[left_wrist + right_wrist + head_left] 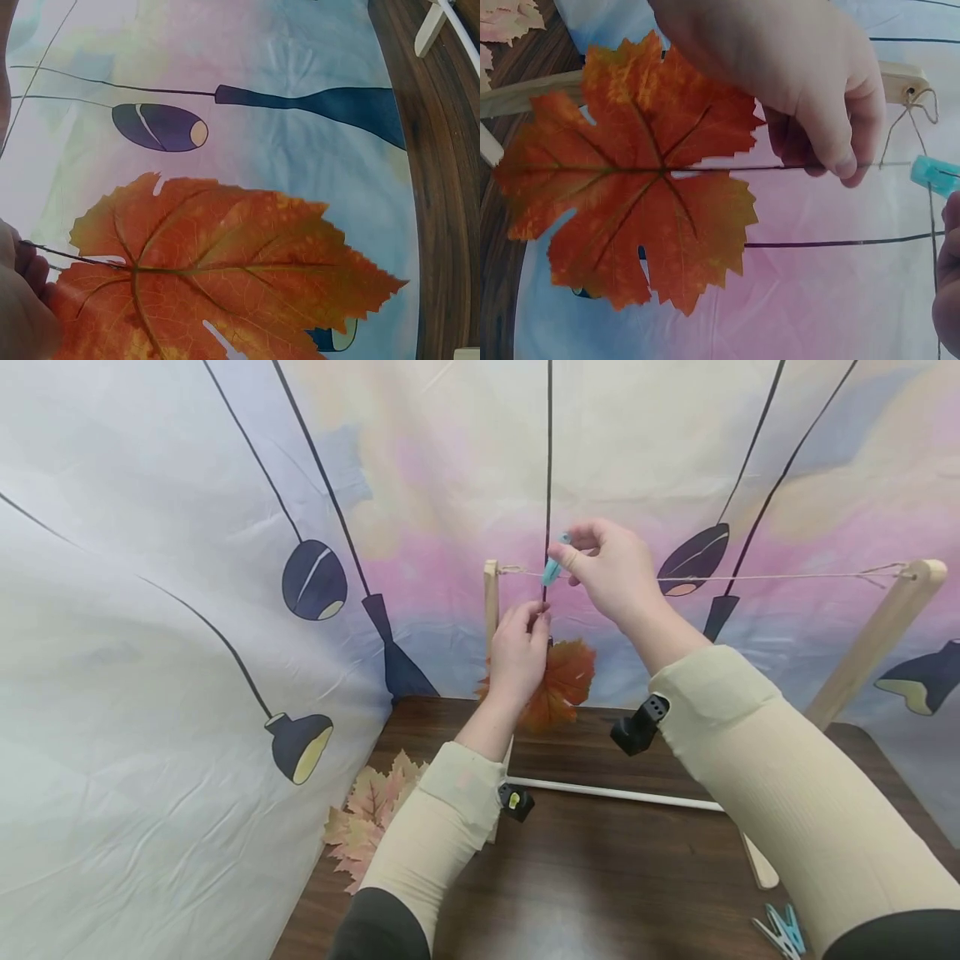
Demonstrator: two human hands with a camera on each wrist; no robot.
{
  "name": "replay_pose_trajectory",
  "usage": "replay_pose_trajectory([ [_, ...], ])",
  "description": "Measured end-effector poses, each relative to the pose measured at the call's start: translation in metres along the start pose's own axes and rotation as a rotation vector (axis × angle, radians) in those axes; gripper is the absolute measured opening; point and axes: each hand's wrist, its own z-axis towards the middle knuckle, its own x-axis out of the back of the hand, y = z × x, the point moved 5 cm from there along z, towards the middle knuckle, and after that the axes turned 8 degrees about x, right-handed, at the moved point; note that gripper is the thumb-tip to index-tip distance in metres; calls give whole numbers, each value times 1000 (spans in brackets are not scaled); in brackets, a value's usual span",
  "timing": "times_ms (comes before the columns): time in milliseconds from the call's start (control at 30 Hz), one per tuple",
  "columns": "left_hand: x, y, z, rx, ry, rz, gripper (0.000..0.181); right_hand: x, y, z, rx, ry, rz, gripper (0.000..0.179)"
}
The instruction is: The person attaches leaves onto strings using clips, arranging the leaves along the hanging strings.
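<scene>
An orange-red artificial maple-like leaf (567, 675) hangs below my left hand (520, 647), its lobes spread wide in the left wrist view. That hand pinches the leaf's thin dark stem (750, 169) between thumb and fingers. Higher up, my right hand (617, 570) pinches a teal clothespin (552, 570) at the thin string (795, 577). In the right wrist view the clothespin's tip (928, 172) lies over the string, right by the upper end of the stem. Only part of the right hand (949, 289) shows there.
The string runs between two wooden posts (873, 643), joined low down by a white rod (615, 792). Pale pink-yellow leaves (367, 814) lie at the table's left. More clothespins (783, 931) lie near the front right. A cloth printed with lamps hangs behind the brown table (600, 877).
</scene>
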Motion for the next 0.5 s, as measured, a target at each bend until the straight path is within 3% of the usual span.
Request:
replay_pose_trajectory([
  [200, 1, -2, 1, 6, -11, 7, 20, -1, -1, 1, 24, 13, -2, 51],
  [500, 2, 3, 2, -37, 16, 8, 20, 2, -5, 2, 61, 91, 10, 41],
])
